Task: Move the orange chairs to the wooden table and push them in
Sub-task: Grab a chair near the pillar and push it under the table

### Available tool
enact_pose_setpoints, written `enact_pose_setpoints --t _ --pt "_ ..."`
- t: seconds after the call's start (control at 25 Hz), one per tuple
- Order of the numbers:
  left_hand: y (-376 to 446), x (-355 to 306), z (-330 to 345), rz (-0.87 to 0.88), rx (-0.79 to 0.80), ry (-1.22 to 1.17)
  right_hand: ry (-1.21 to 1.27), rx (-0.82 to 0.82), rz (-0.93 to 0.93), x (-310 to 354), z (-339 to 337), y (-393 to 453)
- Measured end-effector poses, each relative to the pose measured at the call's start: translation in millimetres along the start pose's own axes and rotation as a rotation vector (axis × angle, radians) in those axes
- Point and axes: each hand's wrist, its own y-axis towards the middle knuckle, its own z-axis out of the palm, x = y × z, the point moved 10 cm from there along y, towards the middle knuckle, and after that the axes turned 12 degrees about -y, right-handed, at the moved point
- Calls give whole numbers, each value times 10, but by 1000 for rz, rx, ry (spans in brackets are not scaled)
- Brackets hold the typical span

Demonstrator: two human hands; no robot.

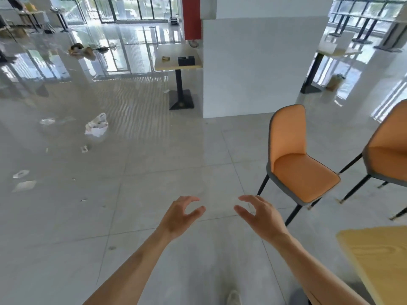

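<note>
An orange chair (295, 159) with a grey shell and black legs stands on the tiled floor at the right, its seat facing right. A second orange chair (387, 155) is partly cut off by the right edge. The corner of a light wooden table (378, 256) shows at the lower right. My left hand (182, 214) and my right hand (259, 214) are stretched out in front of me over the bare floor, fingers spread and curled, holding nothing. My right hand is a little left of the nearer chair's front legs and touches neither chair.
A white pillar (253, 67) rises behind the chairs. A small pedestal table (179, 62) with a black box stands left of it. Crumpled white bags and scraps (97, 126) litter the floor at the left. More tables stand far back by the windows.
</note>
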Motion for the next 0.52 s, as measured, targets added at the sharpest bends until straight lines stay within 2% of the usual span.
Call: enact_pose_setpoints --t 0.24,0.52 --pt "1485 -1 169 -16 65 34 27 -23 70 -539 -39 1233" --pt "3147 -356 298 -10 64 22 13 2 33 -936 -465 2847"
